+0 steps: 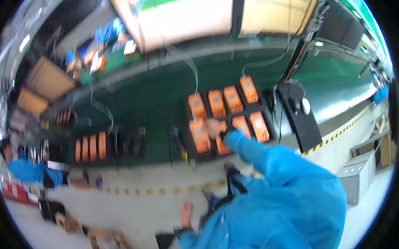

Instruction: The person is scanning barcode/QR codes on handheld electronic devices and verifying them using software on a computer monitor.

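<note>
In blue sleeves, my right arm reaches over the green workbench. My right hand is at the near row of orange boxes, between a box at the left and its neighbour. Blur hides its fingers, so whether it grips or only touches a box cannot be told. Several orange boxes with pale labels, such as the far right one, stand in two rows on a black tray. My left hand hangs low over the floor, away from the bench; its fingers are smeared and no object shows in it.
Right of the tray lie a black mat and a white mouse. More orange units stand at the left of the bench. A co-worker in blue is at the far left. Cardboard boxes sit on the floor; cables hang from above.
</note>
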Demonstrator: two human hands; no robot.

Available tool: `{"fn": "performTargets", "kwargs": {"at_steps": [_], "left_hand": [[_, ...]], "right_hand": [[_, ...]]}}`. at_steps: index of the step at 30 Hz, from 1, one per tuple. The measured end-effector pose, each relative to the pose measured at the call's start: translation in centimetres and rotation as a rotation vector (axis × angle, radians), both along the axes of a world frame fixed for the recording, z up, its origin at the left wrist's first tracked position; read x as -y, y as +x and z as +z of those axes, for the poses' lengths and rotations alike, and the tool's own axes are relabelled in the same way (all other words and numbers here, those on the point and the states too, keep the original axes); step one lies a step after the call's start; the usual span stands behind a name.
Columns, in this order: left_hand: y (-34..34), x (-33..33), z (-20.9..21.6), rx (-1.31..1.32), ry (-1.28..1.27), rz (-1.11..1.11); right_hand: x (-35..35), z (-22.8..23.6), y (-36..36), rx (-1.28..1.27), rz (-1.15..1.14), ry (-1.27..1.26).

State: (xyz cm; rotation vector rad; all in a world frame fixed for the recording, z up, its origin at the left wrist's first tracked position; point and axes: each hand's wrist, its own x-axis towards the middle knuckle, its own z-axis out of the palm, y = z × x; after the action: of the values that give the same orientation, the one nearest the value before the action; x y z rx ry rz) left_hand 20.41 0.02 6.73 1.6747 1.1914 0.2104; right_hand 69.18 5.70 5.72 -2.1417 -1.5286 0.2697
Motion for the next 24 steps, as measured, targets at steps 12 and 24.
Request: {"fn": "performTargets", "kwargs": {"at_steps": [12,24], "left_hand": [[17.0,-5.7,3.1,-0.122,0.191,0.132],[29.4,-17.3,0.9,-0.014,0.336,0.372]], "right_hand": [[-5.9,-1.2,-2.4,-0.343,-0.316,0.028],[-2.7,4.0,-0.7,-0.662,-0.205,-0.111]]}}
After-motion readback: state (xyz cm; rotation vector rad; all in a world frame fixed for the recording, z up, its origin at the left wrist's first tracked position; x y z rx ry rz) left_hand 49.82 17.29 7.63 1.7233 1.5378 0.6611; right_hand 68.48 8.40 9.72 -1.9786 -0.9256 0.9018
